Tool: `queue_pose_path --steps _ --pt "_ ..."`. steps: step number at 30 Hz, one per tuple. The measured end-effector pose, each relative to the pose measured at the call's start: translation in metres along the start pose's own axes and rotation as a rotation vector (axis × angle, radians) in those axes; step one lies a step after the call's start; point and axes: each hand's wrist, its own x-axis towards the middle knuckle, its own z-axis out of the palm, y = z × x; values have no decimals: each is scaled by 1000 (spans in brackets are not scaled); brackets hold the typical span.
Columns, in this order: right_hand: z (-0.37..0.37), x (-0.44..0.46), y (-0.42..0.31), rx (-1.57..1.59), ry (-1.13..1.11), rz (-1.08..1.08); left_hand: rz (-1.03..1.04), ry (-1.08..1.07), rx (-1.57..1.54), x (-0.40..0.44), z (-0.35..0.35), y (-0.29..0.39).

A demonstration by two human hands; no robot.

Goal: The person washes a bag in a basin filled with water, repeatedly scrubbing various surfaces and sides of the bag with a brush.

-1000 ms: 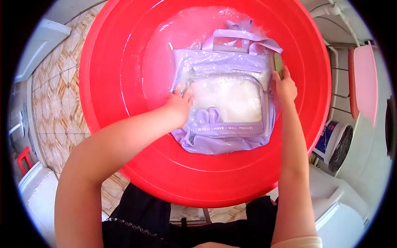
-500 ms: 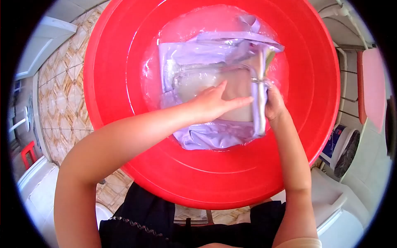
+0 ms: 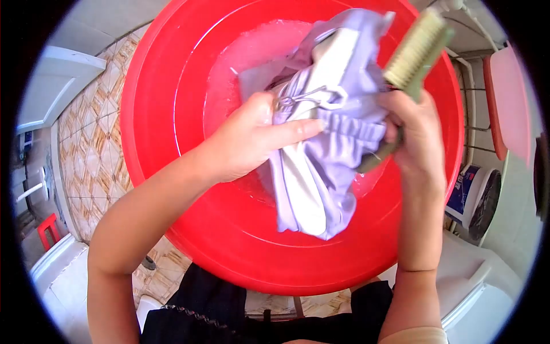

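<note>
A wet purple and white bag (image 3: 344, 143) is lifted and turned on its side over the large red basin (image 3: 229, 241). On its left side my left hand (image 3: 252, 137) grips the bag, thumb lying across the purple fabric by a metal clip. My right hand (image 3: 415, 126) is closed round a green scrubbing brush (image 3: 421, 51), its pale bristles up and blurred by motion. The right fingers also touch the bag's right edge. Shallow water (image 3: 229, 74) lies in the basin under the bag.
Patterned floor tiles (image 3: 91, 155) show on the left, with a red plastic object (image 3: 48, 231) below. At the right are a pink basin (image 3: 510, 103), a white and blue bucket (image 3: 472, 198) and pipes. A white door (image 3: 57, 86) stands at the upper left.
The bag has been raised from lying flat in the water and turned onto its side. My left hand has taken hold of it. The brush has come up out of the basin in my right hand.
</note>
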Motion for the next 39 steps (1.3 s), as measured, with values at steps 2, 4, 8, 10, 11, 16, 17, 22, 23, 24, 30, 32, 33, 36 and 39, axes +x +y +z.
queue_pose_path --steps 2,4,8,10,11,16,17,22,23,24,30,32,33,36,39 --pt "-10 -8 -24 -24 9 -112 98 -96 -79 3 8 14" --pt "-7 -21 -42 7 61 -170 132 -70 -148 4 15 17" --pt "14 -26 -40 -62 6 -125 -4 37 -365 2 9 5" --pt "22 -11 -22 -93 -92 -46 -72 327 -262 7 -5 -11" --pt "19 2 -10 -130 -122 0 -88 352 -199 9 -20 -18" --pt "-40 68 96 -289 26 4 -118 711 202 14 -79 -36" --pt "-69 81 127 -494 85 38 -128 804 362 18 -93 -40" --pt "-125 77 169 -1021 340 200 -473 955 1085 40 -128 -45" --pt "-132 76 184 -1192 475 115 -542 952 1154 45 -136 -54" --pt "-130 71 195 -1192 467 113 -613 948 1221 46 -140 -59" --pt "-44 37 171 -587 107 259 -522 798 1122 57 -168 -101" --pt "0 24 168 -567 -6 -82 -461 708 1157 56 -168 -102" --pt "28 12 152 -773 -85 -156 -460 710 1158 56 -164 -100" --pt "80 4 154 -1191 -406 -248 -433 598 1241 52 -149 -105" --pt "64 44 178 -1532 -325 -440 -362 377 1191 47 -151 -132"
